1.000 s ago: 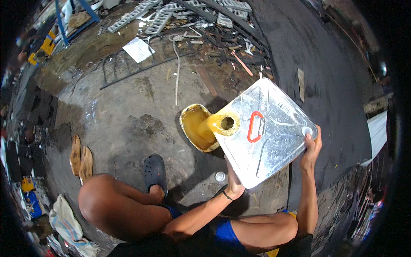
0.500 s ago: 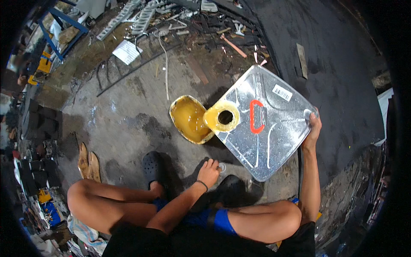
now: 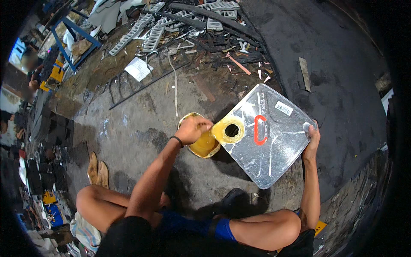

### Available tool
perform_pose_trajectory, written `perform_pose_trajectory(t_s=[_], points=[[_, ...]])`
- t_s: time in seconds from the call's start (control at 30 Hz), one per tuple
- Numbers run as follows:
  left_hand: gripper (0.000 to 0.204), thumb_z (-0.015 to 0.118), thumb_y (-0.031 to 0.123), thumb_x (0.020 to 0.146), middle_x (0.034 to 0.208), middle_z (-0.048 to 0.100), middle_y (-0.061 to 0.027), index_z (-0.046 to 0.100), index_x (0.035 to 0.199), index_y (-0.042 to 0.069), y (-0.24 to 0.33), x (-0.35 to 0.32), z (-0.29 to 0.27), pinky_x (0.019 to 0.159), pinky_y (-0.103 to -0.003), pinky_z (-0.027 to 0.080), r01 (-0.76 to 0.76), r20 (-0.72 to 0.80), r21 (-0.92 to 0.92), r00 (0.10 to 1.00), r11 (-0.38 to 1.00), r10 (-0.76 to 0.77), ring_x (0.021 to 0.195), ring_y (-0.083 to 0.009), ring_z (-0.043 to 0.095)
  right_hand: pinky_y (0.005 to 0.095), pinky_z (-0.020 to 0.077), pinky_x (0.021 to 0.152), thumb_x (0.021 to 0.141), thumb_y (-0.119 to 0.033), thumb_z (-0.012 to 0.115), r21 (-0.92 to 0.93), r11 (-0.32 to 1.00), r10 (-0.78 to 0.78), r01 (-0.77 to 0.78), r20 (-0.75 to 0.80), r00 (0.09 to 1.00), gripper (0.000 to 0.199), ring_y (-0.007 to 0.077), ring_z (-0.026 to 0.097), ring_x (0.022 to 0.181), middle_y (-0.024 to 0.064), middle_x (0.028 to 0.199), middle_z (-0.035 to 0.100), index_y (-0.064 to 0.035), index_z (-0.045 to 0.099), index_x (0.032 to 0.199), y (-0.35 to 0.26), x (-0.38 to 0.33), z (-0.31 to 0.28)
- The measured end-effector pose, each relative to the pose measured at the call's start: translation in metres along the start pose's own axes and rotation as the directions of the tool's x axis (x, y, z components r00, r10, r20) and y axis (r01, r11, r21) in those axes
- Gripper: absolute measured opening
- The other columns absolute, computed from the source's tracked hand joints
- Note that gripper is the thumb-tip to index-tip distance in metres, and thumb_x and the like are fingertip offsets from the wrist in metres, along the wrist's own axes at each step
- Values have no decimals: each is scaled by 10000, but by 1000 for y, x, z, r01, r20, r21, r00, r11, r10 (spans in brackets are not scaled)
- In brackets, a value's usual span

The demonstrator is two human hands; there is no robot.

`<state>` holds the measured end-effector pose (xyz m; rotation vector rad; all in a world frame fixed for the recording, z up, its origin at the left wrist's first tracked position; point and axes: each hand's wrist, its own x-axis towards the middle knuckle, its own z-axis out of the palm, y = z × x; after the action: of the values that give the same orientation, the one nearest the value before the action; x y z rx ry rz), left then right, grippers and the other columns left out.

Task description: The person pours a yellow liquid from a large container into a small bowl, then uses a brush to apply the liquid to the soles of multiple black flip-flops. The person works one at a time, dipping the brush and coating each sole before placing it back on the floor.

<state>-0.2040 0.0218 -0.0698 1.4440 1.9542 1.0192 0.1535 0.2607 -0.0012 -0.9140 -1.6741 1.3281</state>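
Observation:
A square metal can (image 3: 282, 150) with a red handle (image 3: 257, 132) has its top turned toward me. Thick yellow liquid coats the corner around its round opening (image 3: 231, 130). My right hand (image 3: 313, 139) grips the can at its far right corner. That smeared corner meets the right side of a small open container (image 3: 201, 154) holding more of the yellow liquid (image 3: 203, 144). Over this container is my left hand (image 3: 192, 129), its fingers drawn together close to the can's corner. Whatever those fingers hold, if anything, is not clear.
Beyond the container lie a dark metal rack (image 3: 145, 84), a paper sheet (image 3: 138, 69) and a pale strip (image 3: 175, 88). Grey lattice pieces (image 3: 154, 38) and scraps cover the far floor. Two wooden foot shapes (image 3: 97, 171) stand left of my knee. A dark sheet (image 3: 329, 85) spreads at the right.
My left hand has moved up and left from the floor near my shoe to above the container. My right hand keeps its hold on the can. The whole view has shifted slightly.

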Motion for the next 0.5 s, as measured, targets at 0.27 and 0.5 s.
perform_pose_trajectory(t_s=[0.27,0.5], points=[[235,690,182,925,1007,730,-97,718,1031,-25,107,-2,-94,874,-284,502,284,472,-402,879,871,-68,946,-128,647,278,402,831,968,-344,484,-77,997,-12,7,-54,998,385,127,522,919,50,966,599,12,576,1081,-2,-8,-10],[234,706,215,903,976,724,-75,726,1036,24,247,3,-238,836,-278,527,-308,66,-220,942,925,329,908,-146,670,268,423,784,960,-300,510,-31,999,-27,25,-88,996,324,111,531,863,37,924,604,5,570,1050,-6,-13,-10]])
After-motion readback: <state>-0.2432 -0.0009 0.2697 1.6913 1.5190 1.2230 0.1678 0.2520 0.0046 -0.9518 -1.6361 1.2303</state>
